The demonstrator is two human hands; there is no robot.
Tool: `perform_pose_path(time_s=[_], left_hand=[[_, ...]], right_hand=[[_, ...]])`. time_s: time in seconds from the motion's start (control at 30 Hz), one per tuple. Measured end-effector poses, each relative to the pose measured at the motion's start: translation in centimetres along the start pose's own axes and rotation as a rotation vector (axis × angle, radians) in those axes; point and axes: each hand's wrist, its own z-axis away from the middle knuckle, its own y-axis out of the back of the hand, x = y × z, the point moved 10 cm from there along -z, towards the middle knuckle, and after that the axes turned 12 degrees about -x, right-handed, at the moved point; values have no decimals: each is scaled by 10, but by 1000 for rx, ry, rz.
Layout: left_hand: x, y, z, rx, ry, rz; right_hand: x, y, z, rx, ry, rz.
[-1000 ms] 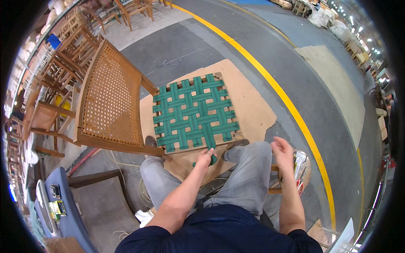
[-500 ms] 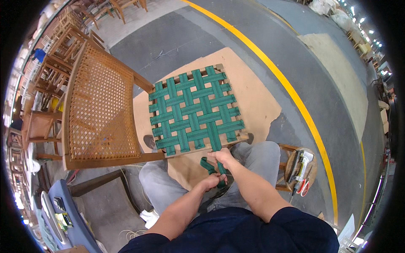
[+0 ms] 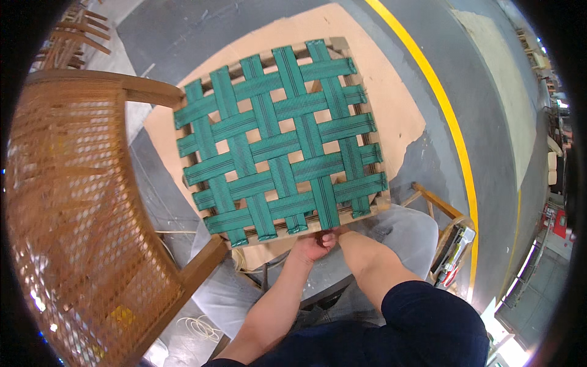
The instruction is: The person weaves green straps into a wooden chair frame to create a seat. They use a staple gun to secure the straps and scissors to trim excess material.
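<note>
The chair seat's wooden frame (image 3: 380,202) carries interlaced green webbing (image 3: 282,177), with a gap between the bands. One band (image 3: 324,205) runs down to the near edge, above my hands; its loose end is hidden. My left hand (image 3: 315,246) is at that edge, just below this band, fingers curled in; what they hold cannot be made out. My right hand (image 3: 341,233) reaches to the same spot beside it, its fingers mostly hidden by the frame and the left hand. The chair's cane back (image 3: 79,214) spreads over the left side, blurred.
Under the chair lies a brown sheet (image 3: 397,122) on the grey floor. A small wooden stool (image 3: 469,225) at the right bears a staple-gun-like tool (image 3: 454,248) and something red-handled. A coiled pale cord (image 3: 202,328) is on the floor at lower left. A yellow line (image 3: 449,116) curves along the right.
The chair now appears larger and nearer, its back swung toward the lower left. My hands have gone from pulling the loose webbing strap in front of the seat to its near edge; the strap's end is hidden.
</note>
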Motion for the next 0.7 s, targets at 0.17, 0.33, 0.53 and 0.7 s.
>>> perform_pose_path(time_s=[0.17, 0.33, 0.53, 0.7], left_hand=[[17, -21, -5, 674, -416, 225], [45, 2, -21, 470, -411, -14], [55, 19, -27, 402, -419, -164], [70, 27, -43, 300, -405, -301]], right_hand=[[9, -16, -35, -19, -38, 76], [-14, -11, -59, -59, -26, 166], [-17, 4, -45, -134, -22, 289], [-14, 25, 0, -373, -29, 530]])
